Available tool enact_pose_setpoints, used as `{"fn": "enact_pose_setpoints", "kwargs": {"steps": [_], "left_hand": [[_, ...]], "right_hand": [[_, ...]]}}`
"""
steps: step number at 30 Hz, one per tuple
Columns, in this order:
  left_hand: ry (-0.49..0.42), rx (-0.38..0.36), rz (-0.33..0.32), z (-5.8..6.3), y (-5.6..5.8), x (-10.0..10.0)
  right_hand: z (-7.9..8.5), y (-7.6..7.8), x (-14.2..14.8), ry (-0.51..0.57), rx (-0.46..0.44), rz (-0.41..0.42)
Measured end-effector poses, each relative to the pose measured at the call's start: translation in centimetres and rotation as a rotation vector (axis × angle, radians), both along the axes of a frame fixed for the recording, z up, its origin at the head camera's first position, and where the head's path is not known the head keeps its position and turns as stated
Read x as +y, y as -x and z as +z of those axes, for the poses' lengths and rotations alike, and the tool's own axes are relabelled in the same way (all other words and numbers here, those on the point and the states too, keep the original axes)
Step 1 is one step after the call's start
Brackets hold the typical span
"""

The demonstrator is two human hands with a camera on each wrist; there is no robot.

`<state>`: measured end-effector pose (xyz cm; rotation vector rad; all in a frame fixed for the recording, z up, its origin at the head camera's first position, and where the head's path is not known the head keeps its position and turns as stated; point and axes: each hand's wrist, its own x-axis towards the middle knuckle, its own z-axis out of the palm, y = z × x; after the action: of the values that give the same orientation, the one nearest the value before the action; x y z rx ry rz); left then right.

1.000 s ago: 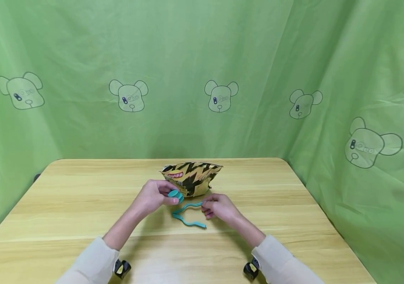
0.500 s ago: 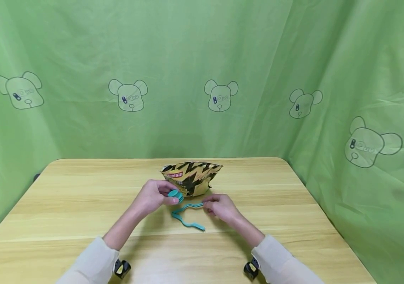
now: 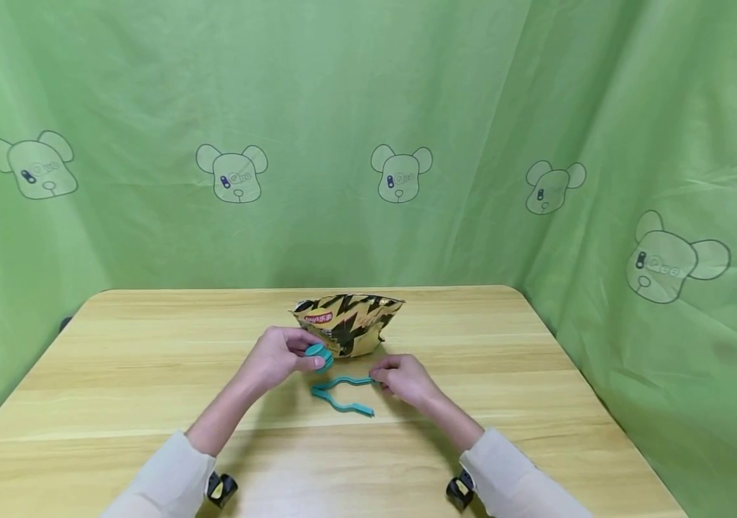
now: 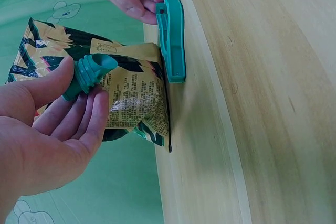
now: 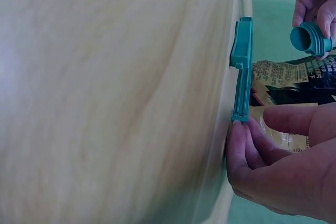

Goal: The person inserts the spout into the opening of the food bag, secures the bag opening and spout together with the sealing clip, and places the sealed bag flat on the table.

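My left hand (image 3: pixel 277 358) holds a small round teal screw cap (image 3: pixel 316 354) between thumb and fingers, above the table. The left wrist view shows the ridged, hollow side of this cap (image 4: pixel 90 73). A teal hinged bag clip (image 3: pixel 342 408) lies on the table with its two arms spread, hinge to the left. At the end of its far arm is my right hand (image 3: pixel 407 378). In the right wrist view the fingertips touch the end of the clip (image 5: pixel 242 56), while the thumb stands apart from it. Behind both hands stands a gold and black chip bag (image 3: pixel 356 325).
The wooden table (image 3: pixel 148 381) extends on both sides of the hands. A green curtain (image 3: pixel 342 237) with bear-head drawings hangs behind it and along the sides. Black wrist devices (image 3: pixel 221 491) sit at both cuffs.
The far arm of the clip has come down slightly and toward me at the right fingertips. My left hand has kept the cap in nearly the same place.
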<state>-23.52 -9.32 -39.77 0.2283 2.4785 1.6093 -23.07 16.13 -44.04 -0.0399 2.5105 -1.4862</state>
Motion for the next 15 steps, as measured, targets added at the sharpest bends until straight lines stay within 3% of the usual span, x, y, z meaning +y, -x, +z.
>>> {"fn": "enact_pose_setpoints", "kwargs": {"steps": [9,15], "left_hand": [[-0.005,0.001,-0.007,0.1,-0.1,0.0],[-0.001,0.002,-0.001,0.3,0.0,-0.2]], "right_hand": [[0.3,0.1,0.0,0.013,-0.013,0.006],[1.8,0.2,0.3,0.025,0.010,0.041]]}}
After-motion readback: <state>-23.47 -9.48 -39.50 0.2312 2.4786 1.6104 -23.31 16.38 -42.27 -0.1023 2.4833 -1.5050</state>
